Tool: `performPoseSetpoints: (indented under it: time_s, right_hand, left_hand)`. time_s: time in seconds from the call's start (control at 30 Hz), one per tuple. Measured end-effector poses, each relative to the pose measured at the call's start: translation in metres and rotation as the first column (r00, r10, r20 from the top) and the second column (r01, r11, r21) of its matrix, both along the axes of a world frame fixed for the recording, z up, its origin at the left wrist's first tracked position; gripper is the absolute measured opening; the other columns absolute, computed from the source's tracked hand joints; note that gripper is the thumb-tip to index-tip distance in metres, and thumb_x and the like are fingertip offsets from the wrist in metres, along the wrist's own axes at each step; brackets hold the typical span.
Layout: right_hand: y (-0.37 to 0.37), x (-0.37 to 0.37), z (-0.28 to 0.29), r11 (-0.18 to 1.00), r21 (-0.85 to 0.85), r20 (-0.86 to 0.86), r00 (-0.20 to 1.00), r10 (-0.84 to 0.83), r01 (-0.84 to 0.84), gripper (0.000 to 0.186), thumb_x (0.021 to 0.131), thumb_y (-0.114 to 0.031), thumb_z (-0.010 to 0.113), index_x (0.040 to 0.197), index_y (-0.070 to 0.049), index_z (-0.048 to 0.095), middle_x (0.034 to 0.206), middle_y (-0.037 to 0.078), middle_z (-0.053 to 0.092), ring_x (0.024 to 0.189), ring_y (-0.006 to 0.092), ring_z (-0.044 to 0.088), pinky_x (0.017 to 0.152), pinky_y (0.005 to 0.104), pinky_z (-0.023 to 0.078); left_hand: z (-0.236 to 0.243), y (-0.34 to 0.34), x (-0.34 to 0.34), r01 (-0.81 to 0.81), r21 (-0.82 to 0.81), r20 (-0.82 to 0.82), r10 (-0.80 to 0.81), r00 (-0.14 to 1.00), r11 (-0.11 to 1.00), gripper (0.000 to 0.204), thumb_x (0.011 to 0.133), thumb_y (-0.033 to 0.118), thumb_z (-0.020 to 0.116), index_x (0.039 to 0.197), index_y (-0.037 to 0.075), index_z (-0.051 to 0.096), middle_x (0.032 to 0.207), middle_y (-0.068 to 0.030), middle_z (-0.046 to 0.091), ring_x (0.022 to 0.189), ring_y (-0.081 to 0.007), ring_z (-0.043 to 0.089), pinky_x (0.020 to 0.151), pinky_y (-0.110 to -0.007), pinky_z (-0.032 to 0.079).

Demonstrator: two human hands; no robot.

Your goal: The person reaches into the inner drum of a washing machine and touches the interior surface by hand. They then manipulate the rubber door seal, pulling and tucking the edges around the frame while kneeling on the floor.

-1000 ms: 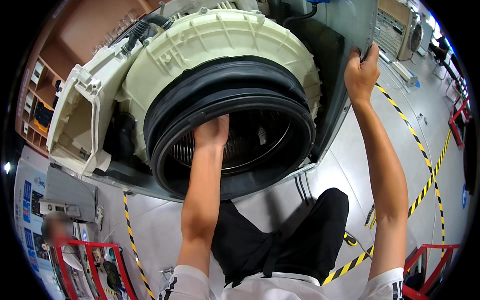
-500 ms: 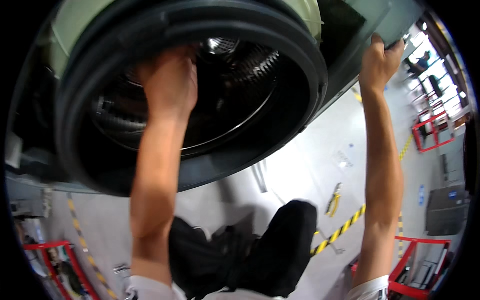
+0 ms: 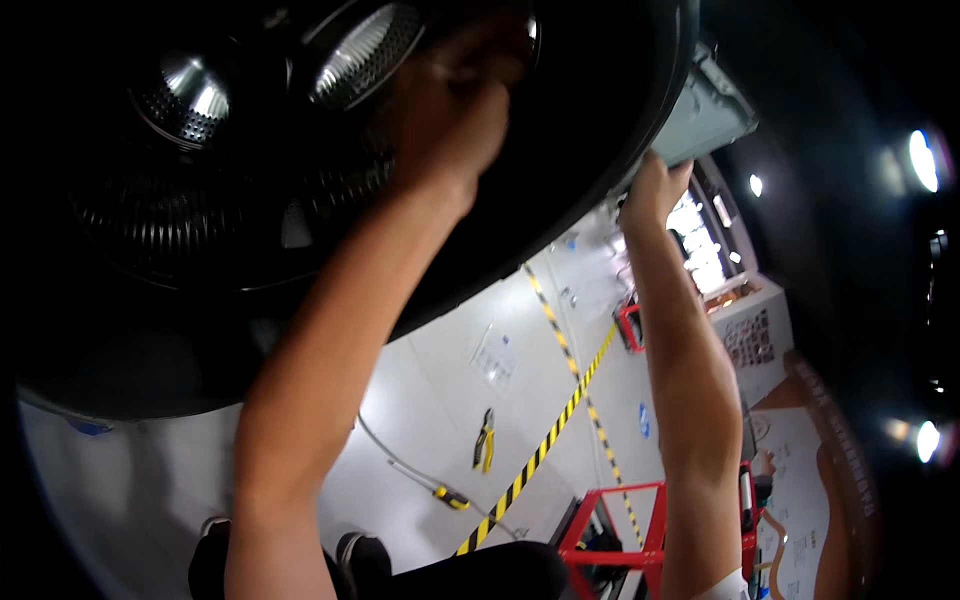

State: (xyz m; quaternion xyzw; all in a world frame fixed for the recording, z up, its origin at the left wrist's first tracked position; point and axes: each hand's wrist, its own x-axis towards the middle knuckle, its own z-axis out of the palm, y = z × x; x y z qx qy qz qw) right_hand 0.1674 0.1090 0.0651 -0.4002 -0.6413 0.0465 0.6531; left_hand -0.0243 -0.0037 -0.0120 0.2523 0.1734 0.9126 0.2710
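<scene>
The dark drum opening of a washing machine fills the upper left, ringed by a wide black rubber seal. Perforated metal shines inside the drum. My left hand reaches deep into it, near the upper right of the opening; its fingers are lost in shadow, so what they touch is hidden. At the right, my right hand grips the lower edge of the machine's grey cabinet panel, with the thumb on the near side. Both arms are stretched out and raised.
On the floor lie yellow-and-black pliers, a yellow-handled screwdriver and a clear plastic bag. Black-and-yellow tape crosses the floor. A red metal frame cart stands at lower right, near my right arm.
My view has come closer to the drum and swung right. The left hand has moved further in and toward the right side of the opening. The right hand stays on the cabinet edge.
</scene>
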Motion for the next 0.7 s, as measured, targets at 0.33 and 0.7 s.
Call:
performPoseSetpoints:
  time_s: [0.33,0.7]
  right_hand:
    - [0.008,0.005,0.000,0.993,-0.122,-0.012,1.000,0.008,-0.010,0.049,0.084,-0.004,0.052,0.130,0.002,0.036,0.123,0.017,0.051,0.110,0.0262,0.051,0.096,0.0335,0.037]
    - [0.011,0.006,-0.001,0.981,-0.178,-0.049,0.997,0.066,-0.074,0.053,0.086,-0.007,0.051,0.134,-0.001,0.030,0.130,0.019,0.042,0.120,0.0281,0.044,0.103,0.0349,0.030]
  left_hand:
    - [-0.004,0.016,0.011,-0.048,-0.136,-0.221,0.017,0.975,0.990,0.025,0.086,0.014,0.056,0.107,0.001,0.063,0.098,-0.0127,0.065,0.092,-0.0221,0.061,0.085,-0.030,0.046]
    - [-0.015,0.025,0.024,0.109,0.078,-0.153,-0.097,0.983,0.991,0.033,0.088,0.013,0.057,0.119,0.001,0.055,0.120,-0.0142,0.050,0.108,-0.0236,0.054,0.092,-0.032,0.044]
